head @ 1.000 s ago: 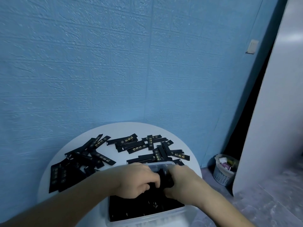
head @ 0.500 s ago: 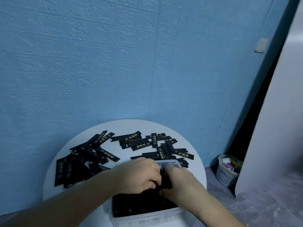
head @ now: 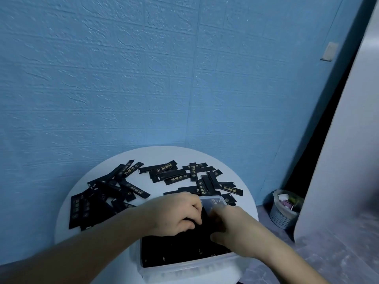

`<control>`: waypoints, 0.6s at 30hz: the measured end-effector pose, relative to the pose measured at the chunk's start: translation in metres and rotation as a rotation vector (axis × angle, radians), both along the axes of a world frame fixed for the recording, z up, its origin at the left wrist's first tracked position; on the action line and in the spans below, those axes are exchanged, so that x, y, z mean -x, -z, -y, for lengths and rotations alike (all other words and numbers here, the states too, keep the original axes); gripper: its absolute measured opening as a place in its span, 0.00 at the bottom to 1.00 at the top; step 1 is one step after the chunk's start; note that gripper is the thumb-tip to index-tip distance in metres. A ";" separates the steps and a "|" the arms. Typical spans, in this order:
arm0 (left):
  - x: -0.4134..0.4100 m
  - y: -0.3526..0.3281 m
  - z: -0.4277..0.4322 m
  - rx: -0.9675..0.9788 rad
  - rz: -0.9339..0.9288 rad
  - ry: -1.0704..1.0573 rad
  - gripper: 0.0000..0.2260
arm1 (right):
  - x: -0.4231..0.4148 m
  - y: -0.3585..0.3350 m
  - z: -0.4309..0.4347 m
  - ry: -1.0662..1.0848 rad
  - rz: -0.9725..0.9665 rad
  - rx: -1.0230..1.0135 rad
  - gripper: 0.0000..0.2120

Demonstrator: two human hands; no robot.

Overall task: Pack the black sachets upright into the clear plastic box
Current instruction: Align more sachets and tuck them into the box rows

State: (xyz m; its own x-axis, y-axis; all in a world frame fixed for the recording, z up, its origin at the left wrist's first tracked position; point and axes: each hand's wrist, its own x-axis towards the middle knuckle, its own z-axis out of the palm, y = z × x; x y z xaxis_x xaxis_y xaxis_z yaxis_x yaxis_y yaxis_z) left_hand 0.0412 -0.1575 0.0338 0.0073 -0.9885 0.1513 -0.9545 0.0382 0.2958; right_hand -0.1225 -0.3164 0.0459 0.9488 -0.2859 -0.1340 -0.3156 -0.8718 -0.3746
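A clear plastic box stands at the near edge of a round white table. It is packed with upright black sachets that fill most of it. My left hand and my right hand meet over the far end of the box, both with fingers curled down onto a bunch of black sachets between them. Many loose black sachets with gold print lie flat on the table, a pile at the left and another at the back right.
A blue textured wall rises right behind the table. A small grey basket with rubbish stands on the floor to the right, beside a pale door or cabinet side. The floor at the right is grey stone.
My view has shifted slightly, so the table sits further right in frame. Both hands stay together over the far end of the box, pressing on the sachets.
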 end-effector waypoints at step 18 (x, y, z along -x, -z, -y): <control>0.005 0.000 0.003 -0.018 0.038 -0.013 0.11 | 0.007 -0.008 0.003 -0.002 -0.001 0.128 0.11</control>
State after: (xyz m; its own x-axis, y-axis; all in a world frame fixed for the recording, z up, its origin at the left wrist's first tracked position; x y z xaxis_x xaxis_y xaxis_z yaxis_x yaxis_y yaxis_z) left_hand 0.0358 -0.1605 0.0333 0.0150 -0.9909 0.1340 -0.9655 0.0204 0.2595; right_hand -0.1290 -0.3193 0.0538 0.9492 -0.2990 -0.0978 -0.3143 -0.9129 -0.2603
